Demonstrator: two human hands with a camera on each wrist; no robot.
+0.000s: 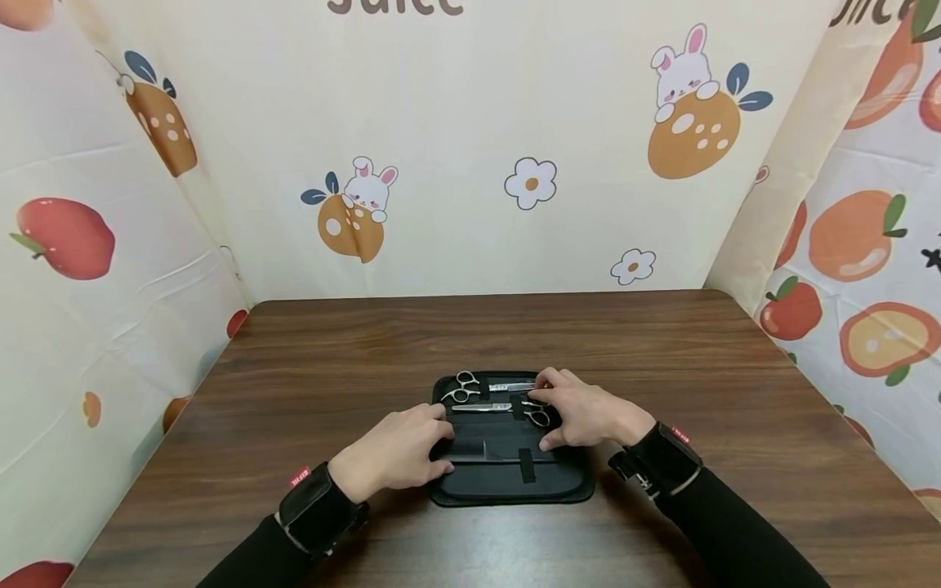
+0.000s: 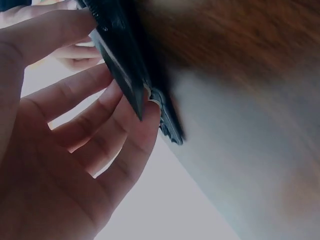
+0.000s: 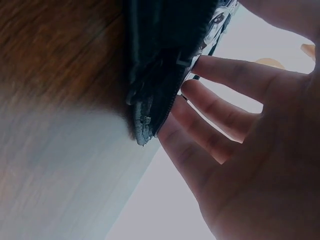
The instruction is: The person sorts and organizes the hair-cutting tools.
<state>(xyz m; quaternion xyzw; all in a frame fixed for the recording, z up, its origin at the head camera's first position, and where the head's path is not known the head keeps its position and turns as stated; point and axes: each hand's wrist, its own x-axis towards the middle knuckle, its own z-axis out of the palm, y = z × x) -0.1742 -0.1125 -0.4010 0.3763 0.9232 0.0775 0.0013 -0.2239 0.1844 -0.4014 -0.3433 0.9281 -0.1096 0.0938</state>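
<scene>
A black zip case (image 1: pixel 507 492) lies unfolded on the table. Two pairs of silver scissors, an upper pair (image 1: pixel 507 387) and a lower pair (image 1: pixel 481 407), sit across its upper part under black straps, their handles at opposite sides. Below them runs a flat dark pocket (image 1: pixel 507 454) with another strap. My left hand (image 1: pixel 400 449) grips the left edge, thumb and fingers around it; the left wrist view shows a pointed dark corner (image 2: pixel 131 92) by the fingertips. My right hand (image 1: pixel 584 411) holds the right edge, its fingers near the scissors and along the zipper (image 3: pixel 172 102).
The brown wooden table (image 1: pixel 331 351) spreads around the case. Behind it hangs a pale cloth backdrop (image 1: pixel 456 237) printed with rabbits, fruit and flowers, with more printed cloth at both sides. A black band circles each wrist.
</scene>
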